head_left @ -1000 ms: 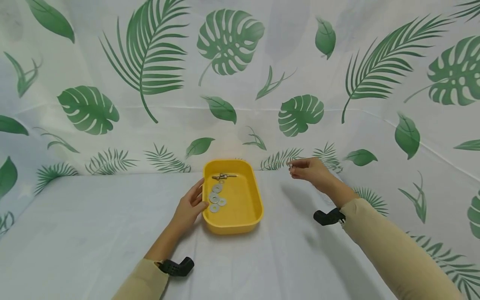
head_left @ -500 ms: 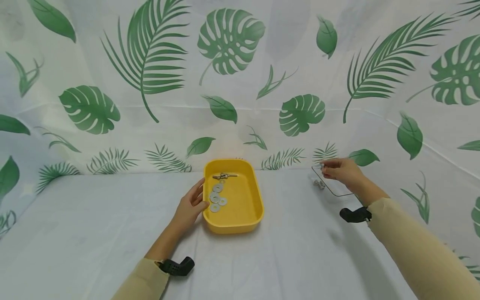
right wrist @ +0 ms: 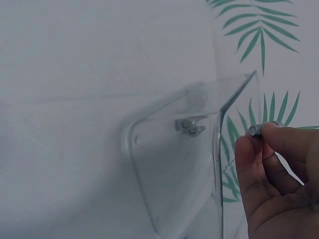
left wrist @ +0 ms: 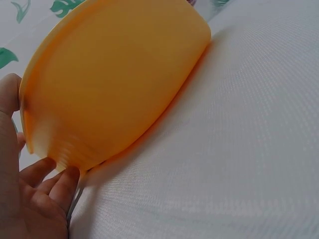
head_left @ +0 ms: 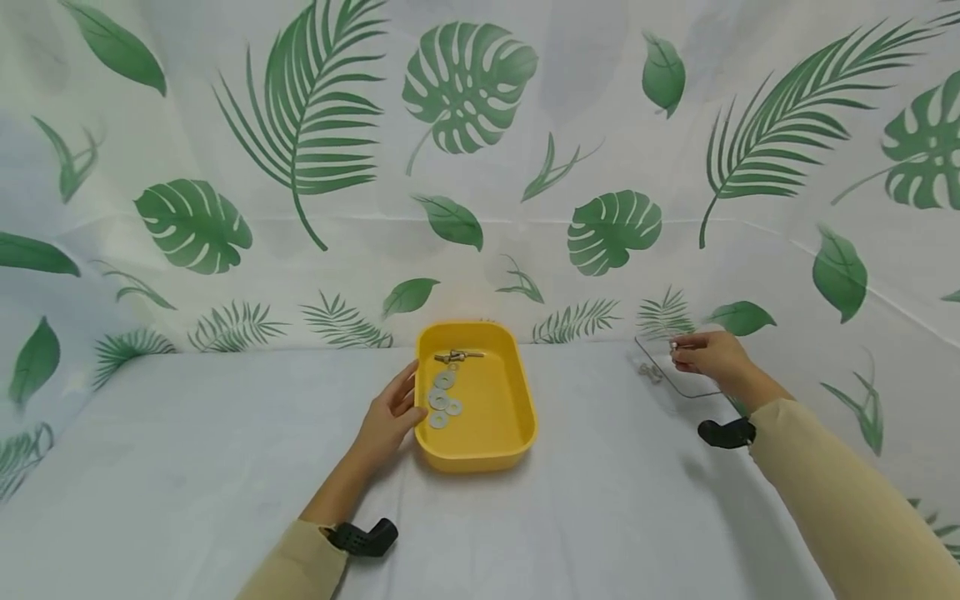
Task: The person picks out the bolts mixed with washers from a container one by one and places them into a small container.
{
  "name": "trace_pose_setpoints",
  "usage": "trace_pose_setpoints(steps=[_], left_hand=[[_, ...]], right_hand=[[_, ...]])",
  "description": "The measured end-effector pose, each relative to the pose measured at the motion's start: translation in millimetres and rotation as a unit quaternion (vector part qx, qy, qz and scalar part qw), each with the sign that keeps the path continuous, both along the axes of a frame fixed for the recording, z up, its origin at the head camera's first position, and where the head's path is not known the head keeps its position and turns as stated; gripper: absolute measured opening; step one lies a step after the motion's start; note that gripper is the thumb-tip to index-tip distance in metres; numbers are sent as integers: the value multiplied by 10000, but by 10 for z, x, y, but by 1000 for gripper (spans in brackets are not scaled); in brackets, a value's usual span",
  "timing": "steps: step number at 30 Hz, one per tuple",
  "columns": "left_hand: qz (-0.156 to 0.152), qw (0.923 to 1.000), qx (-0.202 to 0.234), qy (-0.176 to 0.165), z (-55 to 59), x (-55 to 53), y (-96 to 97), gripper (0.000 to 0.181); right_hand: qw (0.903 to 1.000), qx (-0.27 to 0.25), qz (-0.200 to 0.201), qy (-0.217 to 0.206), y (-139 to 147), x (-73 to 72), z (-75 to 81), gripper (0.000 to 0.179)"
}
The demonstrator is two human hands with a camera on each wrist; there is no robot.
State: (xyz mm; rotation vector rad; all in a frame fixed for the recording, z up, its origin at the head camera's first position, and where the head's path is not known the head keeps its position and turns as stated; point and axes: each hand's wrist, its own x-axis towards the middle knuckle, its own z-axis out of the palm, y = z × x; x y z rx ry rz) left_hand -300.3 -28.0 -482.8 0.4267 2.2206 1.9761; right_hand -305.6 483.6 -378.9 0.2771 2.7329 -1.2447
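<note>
White cloth printed with green leaves covered the bench and rose behind it as a backdrop. Left of centre, the left hand rested against the yellow tray, fingers loosely curved on its outer wall, steadying it; washers and a bolt lay inside. At right, the right hand pinched a small metal bolt between thumb and fingertips, poised at the rim of a clear plastic container. Judged from this, lowering it well inside before releasing would keep it from bouncing out. Only the right wrist view showed the hardware already in the container; only the head view showed the tray's contents.
</note>
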Motion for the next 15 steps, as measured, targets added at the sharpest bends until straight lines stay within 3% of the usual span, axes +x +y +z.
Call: trace_pose_setpoints(steps=[15], left_hand=[[-24,9999,109,22,-2,8,102,75]], right_hand=[[9979,500,-126,-385,214,-42,-179,47]])
